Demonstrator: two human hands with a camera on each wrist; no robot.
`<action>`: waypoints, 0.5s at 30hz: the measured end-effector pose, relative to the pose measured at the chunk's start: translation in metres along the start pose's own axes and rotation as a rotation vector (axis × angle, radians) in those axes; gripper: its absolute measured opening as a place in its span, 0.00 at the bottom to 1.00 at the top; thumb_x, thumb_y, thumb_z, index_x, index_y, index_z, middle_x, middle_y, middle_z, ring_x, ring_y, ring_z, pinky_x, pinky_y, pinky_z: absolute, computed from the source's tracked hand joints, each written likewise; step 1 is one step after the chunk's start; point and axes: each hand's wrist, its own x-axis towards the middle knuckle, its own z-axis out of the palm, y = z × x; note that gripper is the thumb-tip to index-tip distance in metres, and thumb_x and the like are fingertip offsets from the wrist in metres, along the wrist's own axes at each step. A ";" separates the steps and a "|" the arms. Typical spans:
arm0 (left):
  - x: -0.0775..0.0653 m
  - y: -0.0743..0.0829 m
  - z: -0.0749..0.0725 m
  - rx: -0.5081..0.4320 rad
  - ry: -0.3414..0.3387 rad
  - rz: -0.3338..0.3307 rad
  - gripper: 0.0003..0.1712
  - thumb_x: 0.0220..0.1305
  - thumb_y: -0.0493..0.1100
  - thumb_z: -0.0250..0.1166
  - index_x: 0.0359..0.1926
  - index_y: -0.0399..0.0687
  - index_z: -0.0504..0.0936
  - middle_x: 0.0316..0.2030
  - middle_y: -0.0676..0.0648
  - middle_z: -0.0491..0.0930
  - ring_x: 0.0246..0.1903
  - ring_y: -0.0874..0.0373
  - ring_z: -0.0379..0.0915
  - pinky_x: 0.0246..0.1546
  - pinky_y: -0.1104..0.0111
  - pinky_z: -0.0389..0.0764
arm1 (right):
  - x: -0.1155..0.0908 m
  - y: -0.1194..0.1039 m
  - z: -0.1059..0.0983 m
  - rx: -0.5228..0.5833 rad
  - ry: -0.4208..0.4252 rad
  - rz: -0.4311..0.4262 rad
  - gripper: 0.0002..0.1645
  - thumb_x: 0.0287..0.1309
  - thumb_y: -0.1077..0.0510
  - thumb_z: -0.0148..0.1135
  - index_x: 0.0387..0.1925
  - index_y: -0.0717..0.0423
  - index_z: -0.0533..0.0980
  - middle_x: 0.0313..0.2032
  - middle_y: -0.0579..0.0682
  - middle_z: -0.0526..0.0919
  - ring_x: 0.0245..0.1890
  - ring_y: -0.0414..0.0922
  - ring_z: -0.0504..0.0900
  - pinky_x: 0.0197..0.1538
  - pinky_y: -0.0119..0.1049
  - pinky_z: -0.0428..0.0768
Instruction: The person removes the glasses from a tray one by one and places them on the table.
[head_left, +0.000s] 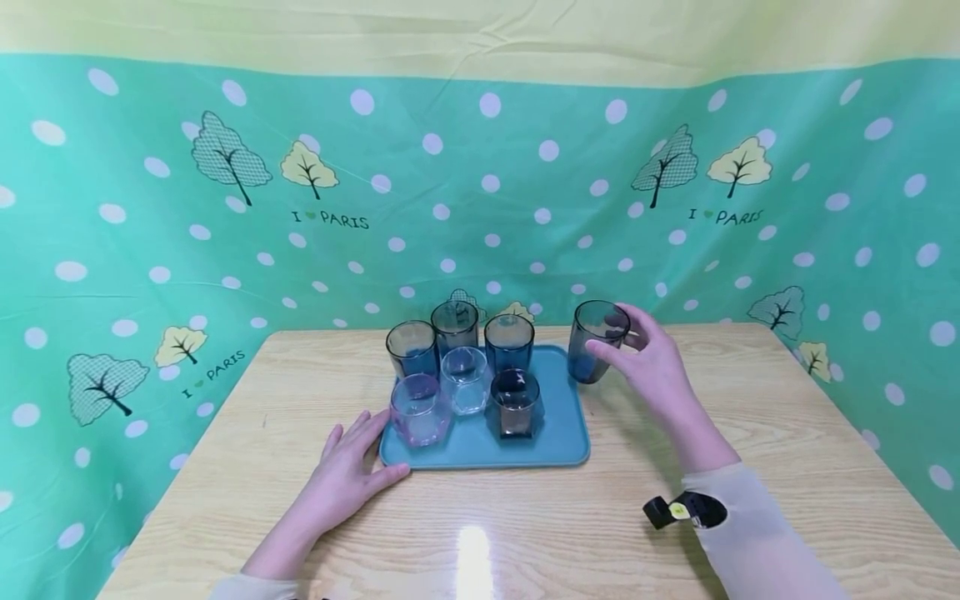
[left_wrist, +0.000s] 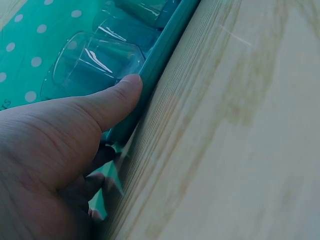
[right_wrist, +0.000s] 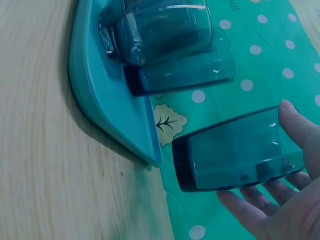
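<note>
A tall dark grey-blue tumbler (head_left: 588, 346) is held by my right hand (head_left: 656, 367), thumb on the near side and fingers round the far side. In the right wrist view the tumbler (right_wrist: 235, 150) hangs apart from the blue tray (right_wrist: 117, 112), beyond its edge. My left hand (head_left: 348, 467) touches the front left corner of the tray (head_left: 480, 454), its thumb (left_wrist: 125, 92) at the rim near a pinkish faceted glass (head_left: 420, 412). Also on the tray are a clear glass (head_left: 467, 387), a short dark glass (head_left: 516, 408) and several tall tumblers (head_left: 510, 346) behind.
The tray sits on a light wooden table (head_left: 615, 533), near its back edge. Behind and at the sides hangs a green dotted cloth (head_left: 487, 217) with printed trees. A small black device (head_left: 686, 508) is strapped to the right sleeve.
</note>
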 end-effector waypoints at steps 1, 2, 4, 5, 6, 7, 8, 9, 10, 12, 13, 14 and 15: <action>0.000 0.000 0.000 0.000 0.001 0.000 0.54 0.67 0.59 0.80 0.83 0.37 0.67 0.78 0.34 0.71 0.82 0.28 0.54 0.80 0.28 0.39 | 0.002 0.000 0.000 0.001 0.006 0.003 0.62 0.62 0.31 0.80 0.88 0.44 0.60 0.77 0.55 0.73 0.77 0.61 0.71 0.74 0.64 0.73; -0.001 0.000 0.000 -0.001 0.000 -0.001 0.54 0.68 0.60 0.80 0.83 0.38 0.67 0.78 0.35 0.71 0.82 0.29 0.54 0.80 0.28 0.39 | 0.003 0.001 -0.001 0.001 0.013 0.007 0.63 0.62 0.31 0.80 0.88 0.44 0.60 0.78 0.55 0.73 0.77 0.61 0.71 0.74 0.64 0.74; -0.001 0.000 0.000 0.000 -0.002 -0.003 0.54 0.68 0.60 0.79 0.83 0.39 0.67 0.78 0.35 0.71 0.82 0.29 0.54 0.80 0.28 0.39 | 0.007 0.003 -0.001 0.002 0.027 0.017 0.63 0.61 0.32 0.81 0.88 0.44 0.59 0.79 0.55 0.72 0.78 0.61 0.71 0.75 0.64 0.73; -0.001 0.000 0.000 0.000 -0.003 -0.004 0.54 0.68 0.60 0.79 0.83 0.39 0.67 0.78 0.35 0.71 0.82 0.29 0.54 0.80 0.28 0.39 | 0.009 0.004 -0.001 0.003 0.034 0.022 0.64 0.61 0.32 0.81 0.88 0.44 0.59 0.80 0.55 0.71 0.78 0.61 0.71 0.75 0.64 0.73; -0.001 0.000 0.000 -0.001 -0.004 -0.005 0.54 0.68 0.60 0.79 0.84 0.39 0.67 0.78 0.36 0.71 0.82 0.29 0.53 0.80 0.28 0.39 | 0.011 0.005 -0.001 0.001 0.041 0.027 0.64 0.61 0.32 0.81 0.88 0.44 0.59 0.80 0.55 0.70 0.78 0.61 0.70 0.75 0.64 0.73; -0.001 0.000 0.000 -0.001 -0.003 -0.006 0.54 0.68 0.61 0.79 0.84 0.40 0.67 0.78 0.36 0.71 0.82 0.29 0.53 0.80 0.28 0.39 | 0.012 0.006 0.000 -0.001 0.048 0.033 0.64 0.61 0.32 0.81 0.88 0.44 0.58 0.81 0.56 0.69 0.78 0.61 0.70 0.75 0.64 0.73; -0.001 0.000 0.000 -0.001 -0.003 -0.006 0.54 0.68 0.61 0.79 0.84 0.40 0.67 0.78 0.36 0.71 0.82 0.29 0.53 0.80 0.28 0.39 | 0.014 0.008 0.000 -0.003 0.055 0.036 0.65 0.61 0.32 0.81 0.88 0.45 0.58 0.81 0.56 0.69 0.79 0.61 0.69 0.76 0.65 0.72; -0.001 0.000 0.000 -0.001 -0.003 -0.005 0.54 0.68 0.61 0.79 0.84 0.40 0.67 0.78 0.36 0.71 0.82 0.29 0.53 0.80 0.29 0.39 | 0.016 0.009 0.000 -0.002 0.061 0.039 0.65 0.61 0.32 0.81 0.89 0.45 0.58 0.81 0.56 0.68 0.79 0.62 0.69 0.76 0.65 0.72; -0.001 0.000 0.000 -0.003 -0.002 -0.005 0.54 0.68 0.61 0.79 0.84 0.40 0.67 0.78 0.36 0.71 0.82 0.29 0.53 0.80 0.29 0.39 | 0.017 0.010 0.000 -0.002 0.066 0.040 0.65 0.61 0.32 0.81 0.89 0.45 0.58 0.81 0.57 0.68 0.79 0.62 0.69 0.76 0.65 0.72; 0.000 0.000 0.000 -0.003 0.001 -0.004 0.54 0.68 0.61 0.79 0.83 0.40 0.67 0.78 0.36 0.71 0.82 0.29 0.54 0.80 0.29 0.38 | 0.020 0.012 0.001 -0.001 0.074 0.043 0.64 0.62 0.32 0.81 0.88 0.46 0.58 0.81 0.57 0.69 0.79 0.62 0.69 0.76 0.64 0.73; 0.000 -0.001 0.001 0.000 0.002 -0.004 0.54 0.68 0.61 0.79 0.83 0.40 0.67 0.78 0.36 0.71 0.82 0.29 0.54 0.80 0.29 0.39 | 0.022 0.013 0.001 0.001 0.077 0.045 0.64 0.62 0.32 0.81 0.88 0.46 0.58 0.81 0.58 0.69 0.79 0.63 0.68 0.75 0.64 0.73; 0.000 -0.001 0.001 0.000 0.003 -0.003 0.54 0.67 0.61 0.79 0.83 0.40 0.67 0.78 0.36 0.71 0.82 0.29 0.54 0.80 0.29 0.38 | 0.023 0.013 0.001 0.002 0.080 0.047 0.64 0.62 0.32 0.80 0.88 0.46 0.58 0.81 0.58 0.68 0.79 0.63 0.68 0.75 0.64 0.73; 0.000 -0.001 0.001 0.001 0.005 -0.003 0.54 0.67 0.61 0.79 0.83 0.40 0.67 0.78 0.36 0.71 0.82 0.29 0.54 0.80 0.29 0.38 | 0.024 0.014 0.001 0.004 0.083 0.049 0.64 0.62 0.32 0.80 0.88 0.45 0.58 0.81 0.58 0.68 0.79 0.63 0.68 0.75 0.64 0.73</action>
